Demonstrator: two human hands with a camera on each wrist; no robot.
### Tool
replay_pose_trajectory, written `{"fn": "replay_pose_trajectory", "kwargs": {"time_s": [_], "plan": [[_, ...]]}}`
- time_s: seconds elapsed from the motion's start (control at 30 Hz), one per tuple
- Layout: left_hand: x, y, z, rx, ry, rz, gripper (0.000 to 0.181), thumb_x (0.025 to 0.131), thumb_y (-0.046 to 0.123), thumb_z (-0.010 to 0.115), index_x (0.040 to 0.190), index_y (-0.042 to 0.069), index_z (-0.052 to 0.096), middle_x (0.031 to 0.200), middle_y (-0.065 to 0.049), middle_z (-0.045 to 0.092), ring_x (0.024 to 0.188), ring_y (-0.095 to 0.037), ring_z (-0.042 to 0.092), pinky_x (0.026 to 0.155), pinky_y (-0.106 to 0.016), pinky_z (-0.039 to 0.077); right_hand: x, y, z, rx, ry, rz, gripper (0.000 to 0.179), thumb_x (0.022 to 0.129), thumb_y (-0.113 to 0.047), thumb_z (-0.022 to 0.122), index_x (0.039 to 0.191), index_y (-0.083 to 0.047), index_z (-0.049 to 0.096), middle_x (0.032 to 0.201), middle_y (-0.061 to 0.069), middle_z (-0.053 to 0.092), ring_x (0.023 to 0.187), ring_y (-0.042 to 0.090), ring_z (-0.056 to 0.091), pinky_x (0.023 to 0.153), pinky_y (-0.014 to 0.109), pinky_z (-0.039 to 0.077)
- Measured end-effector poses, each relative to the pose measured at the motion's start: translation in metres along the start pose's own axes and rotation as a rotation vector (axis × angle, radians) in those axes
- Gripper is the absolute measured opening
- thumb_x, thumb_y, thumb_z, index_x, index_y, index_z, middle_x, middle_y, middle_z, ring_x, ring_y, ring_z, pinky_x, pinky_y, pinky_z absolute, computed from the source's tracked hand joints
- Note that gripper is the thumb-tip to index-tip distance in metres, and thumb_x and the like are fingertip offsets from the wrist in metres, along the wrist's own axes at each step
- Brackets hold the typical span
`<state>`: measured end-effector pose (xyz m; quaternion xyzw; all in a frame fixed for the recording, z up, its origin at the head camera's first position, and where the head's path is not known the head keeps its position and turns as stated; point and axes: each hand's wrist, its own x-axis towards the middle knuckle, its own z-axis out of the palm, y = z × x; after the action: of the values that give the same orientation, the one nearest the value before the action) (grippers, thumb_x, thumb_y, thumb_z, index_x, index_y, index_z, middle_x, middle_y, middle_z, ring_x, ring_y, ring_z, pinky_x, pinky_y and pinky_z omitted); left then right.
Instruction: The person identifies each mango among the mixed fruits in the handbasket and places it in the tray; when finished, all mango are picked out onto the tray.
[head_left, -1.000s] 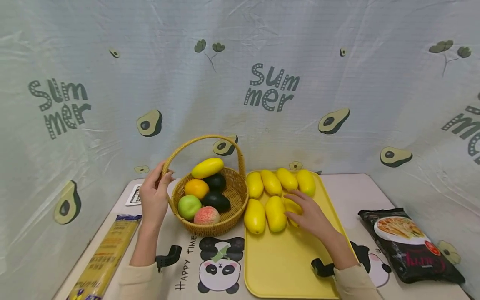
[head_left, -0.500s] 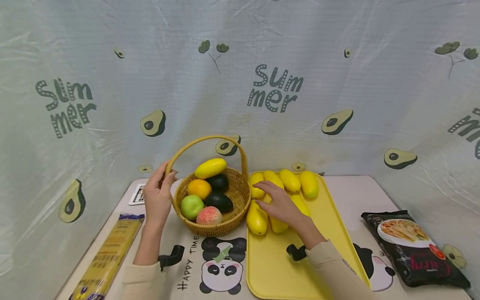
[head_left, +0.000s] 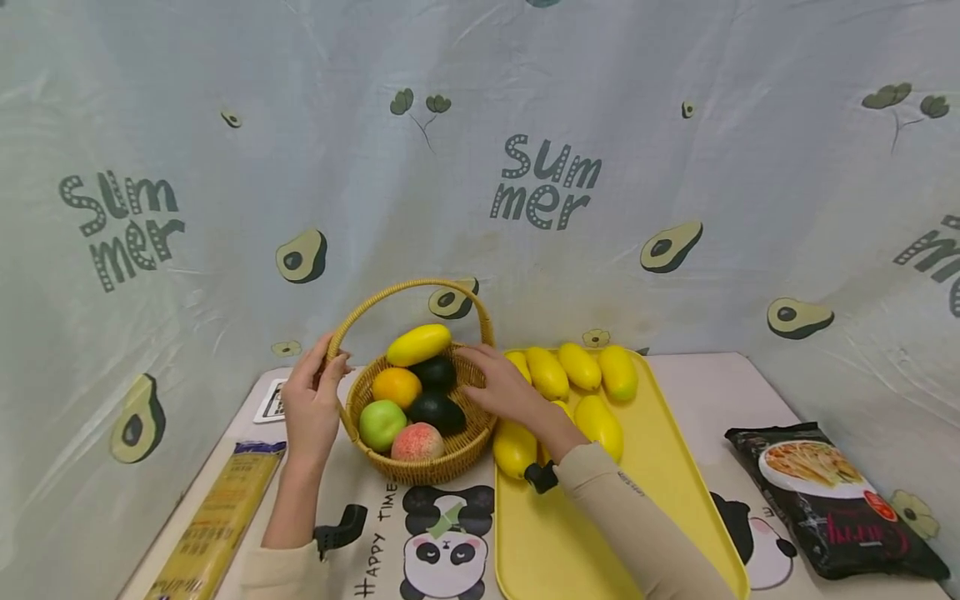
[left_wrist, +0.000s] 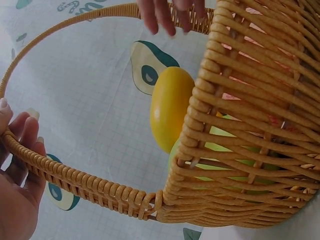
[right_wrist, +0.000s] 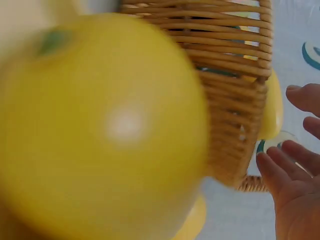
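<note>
A wicker basket (head_left: 442, 473) with a tall arched handle (left_wrist: 100, 189) stands left of the yellow tray. My left hand (head_left: 311, 408) holds the left side of this handle, its fingers round it. Inside the basket lie a yellow mango (head_left: 418, 345), an orange (head_left: 397, 387), a green apple (head_left: 382, 425), a peach (head_left: 417, 442) and two dark avocados (head_left: 437, 413). My right hand (head_left: 506, 387) is over the basket's right side, fingers spread apart. Nothing is between its fingers and thumb in the right wrist view. Its arm hides some mangoes (head_left: 598, 427) on the tray.
Several mangoes lie in two rows on the yellow tray (head_left: 630, 542), toward its far end. A black food packet (head_left: 840, 500) is at the right, a long yellow packet (head_left: 221, 521) at the left. Behind the table hangs a printed curtain (head_left: 375, 192).
My right hand has gone left from the mangoes on the tray to the basket's right side, holding nothing now. The left hand stays on the handle.
</note>
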<state>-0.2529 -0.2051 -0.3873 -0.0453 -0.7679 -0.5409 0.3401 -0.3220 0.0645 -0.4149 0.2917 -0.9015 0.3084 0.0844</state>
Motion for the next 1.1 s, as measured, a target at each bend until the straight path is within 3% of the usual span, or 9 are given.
{"fn": "replay_pose_trajectory", "kwargs": {"time_s": [0.1, 0.37, 0.53, 0.77, 1.1], "plan": [[-0.004, -0.002, -0.003, 0.002, 0.004, -0.014, 0.036, 0.103, 0.024, 0.055, 0.139, 0.024, 0.059, 0.101, 0.017, 0.059, 0.091, 0.001, 0.060, 0.082, -0.006, 0.049, 0.014, -0.004, 0.006, 0.001, 0.002, -0.010, 0.059, 0.093, -0.022, 0.070, 0.147, -0.014, 0.049, 0.149, 0.008, 0.047, 0.137, 0.027, 0.048, 0.113, 0.045, 0.043], [-0.007, -0.004, -0.005, -0.026, -0.003, -0.005, 0.037, 0.103, 0.022, 0.055, 0.139, 0.022, 0.059, 0.102, 0.017, 0.059, 0.093, 0.000, 0.061, 0.085, -0.006, 0.049, 0.052, -0.011, 0.011, 0.066, -0.037, 0.079, 0.067, 0.095, -0.028, 0.068, 0.154, -0.019, 0.037, 0.161, 0.006, 0.032, 0.144, 0.026, 0.040, 0.111, 0.046, 0.045], [-0.006, -0.004, -0.004, -0.018, -0.005, 0.009, 0.037, 0.102, 0.022, 0.055, 0.139, 0.024, 0.059, 0.102, 0.017, 0.059, 0.092, 0.000, 0.060, 0.085, -0.006, 0.049, 0.068, -0.017, 0.013, 0.003, -0.094, 0.083, 0.072, 0.093, -0.030, 0.069, 0.156, -0.024, 0.033, 0.165, 0.006, 0.024, 0.151, 0.027, 0.027, 0.116, 0.047, 0.039], [-0.004, -0.003, -0.001, -0.024, -0.011, 0.017, 0.037, 0.102, 0.020, 0.056, 0.139, 0.022, 0.059, 0.102, 0.015, 0.060, 0.091, 0.000, 0.060, 0.085, -0.006, 0.049, 0.076, -0.022, 0.019, -0.084, -0.159, 0.051, 0.070, 0.093, -0.024, 0.068, 0.155, -0.025, 0.035, 0.165, 0.008, 0.023, 0.153, 0.027, 0.022, 0.117, 0.045, 0.037], [-0.002, -0.004, 0.000, -0.021, -0.008, 0.017, 0.036, 0.102, 0.022, 0.055, 0.138, 0.023, 0.060, 0.101, 0.015, 0.060, 0.091, -0.001, 0.060, 0.082, -0.007, 0.049, 0.077, -0.026, 0.019, -0.233, -0.179, 0.027, 0.055, 0.092, -0.025, 0.068, 0.144, -0.024, 0.049, 0.155, 0.004, 0.040, 0.142, 0.026, 0.037, 0.110, 0.041, 0.043]]}}
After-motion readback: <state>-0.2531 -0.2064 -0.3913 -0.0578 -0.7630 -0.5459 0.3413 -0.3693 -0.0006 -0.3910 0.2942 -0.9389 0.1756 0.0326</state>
